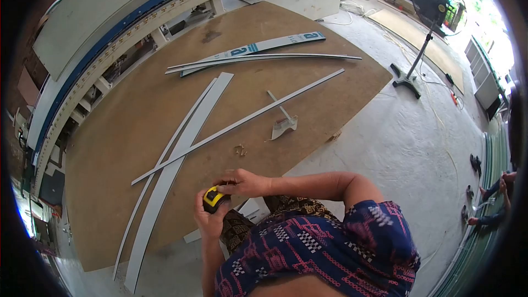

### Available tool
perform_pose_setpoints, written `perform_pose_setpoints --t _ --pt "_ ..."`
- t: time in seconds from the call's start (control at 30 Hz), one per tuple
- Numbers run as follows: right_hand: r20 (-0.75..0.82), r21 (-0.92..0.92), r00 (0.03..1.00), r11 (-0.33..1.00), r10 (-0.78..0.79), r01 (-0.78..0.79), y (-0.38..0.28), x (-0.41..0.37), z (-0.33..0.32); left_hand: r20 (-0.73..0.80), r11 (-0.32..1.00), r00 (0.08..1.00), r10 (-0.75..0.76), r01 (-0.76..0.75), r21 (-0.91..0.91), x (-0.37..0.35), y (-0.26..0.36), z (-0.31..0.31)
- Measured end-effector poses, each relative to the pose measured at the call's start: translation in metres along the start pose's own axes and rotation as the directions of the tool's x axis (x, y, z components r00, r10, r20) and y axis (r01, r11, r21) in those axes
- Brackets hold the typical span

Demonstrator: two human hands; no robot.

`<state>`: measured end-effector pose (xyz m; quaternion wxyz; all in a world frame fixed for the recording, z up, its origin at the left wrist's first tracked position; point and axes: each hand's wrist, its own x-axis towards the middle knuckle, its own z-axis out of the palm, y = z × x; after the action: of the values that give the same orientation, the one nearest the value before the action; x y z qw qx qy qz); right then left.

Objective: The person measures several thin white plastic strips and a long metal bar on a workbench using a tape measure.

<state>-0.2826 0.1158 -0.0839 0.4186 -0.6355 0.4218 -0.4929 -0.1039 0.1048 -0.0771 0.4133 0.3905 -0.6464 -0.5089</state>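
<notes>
A yellow and black tape measure (pixel 213 199) is held between my two hands, close to my lap. My left hand (pixel 209 220) is wrapped round it from the left and below. My right hand (pixel 242 182) reaches in from the right, its fingers closed on the top of the case. Ahead of my hands, long grey strips (pixel 175 170) lie on a brown board (pixel 110 148). One thin strip (pixel 258 109) crosses over the others. Beyond its middle section sits a small grey piece with a stick (pixel 284 126). A little brass-coloured pile (pixel 240 150) lies nearer my hands.
More strips with blue lettering (pixel 286 42) lie at the board's far side. A long machine (pixel 137 19) borders the far left. A standing fan (pixel 418 55) is on the concrete floor (pixel 385 132) at the right. Another person's arms (pixel 492 217) show at the right edge.
</notes>
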Motion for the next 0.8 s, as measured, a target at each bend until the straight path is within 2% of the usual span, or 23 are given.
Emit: perform_pose_setpoints --t 0.03,0.13,0.23,0.33,0.43,0.63,0.73,0.8 --pt "0.008 0.041 0.998 0.997 0.064 -0.064 -0.003 -0.005 0.000 0.027 0.998 0.998 0.061 -0.062 0.028 0.002 0.003 0.006" --pt "-0.001 0.211 0.950 0.929 0.312 -0.305 -0.017 -0.018 -0.014 0.100 0.984 0.991 0.091 -0.105 0.146 0.000 0.027 0.018" --pt "0.072 0.218 0.886 0.859 0.459 -0.463 -0.023 -0.031 -0.028 0.142 0.840 0.942 0.305 -0.337 0.425 0.000 0.034 0.026" --pt "0.062 0.285 0.893 0.850 0.445 -0.443 -0.027 -0.040 -0.037 0.213 0.813 0.924 0.317 -0.380 0.441 -0.001 0.041 0.035" --pt "0.022 0.407 0.901 0.819 0.433 -0.404 -0.020 -0.047 -0.042 0.276 0.730 0.877 0.393 -0.480 0.486 0.002 0.042 0.042" --pt "0.034 0.516 0.863 0.730 0.504 -0.447 -0.030 -0.057 -0.056 0.347 0.748 0.882 0.319 -0.459 0.479 0.003 0.057 0.052" --pt "0.023 0.675 0.855 0.622 0.519 -0.396 -0.028 -0.061 -0.067 0.367 0.736 0.864 0.344 -0.491 0.465 0.008 0.055 0.052" --pt "-0.041 0.691 0.868 0.641 0.495 -0.334 -0.033 -0.064 -0.078 0.364 0.745 0.878 0.311 -0.463 0.480 0.012 0.056 0.050"
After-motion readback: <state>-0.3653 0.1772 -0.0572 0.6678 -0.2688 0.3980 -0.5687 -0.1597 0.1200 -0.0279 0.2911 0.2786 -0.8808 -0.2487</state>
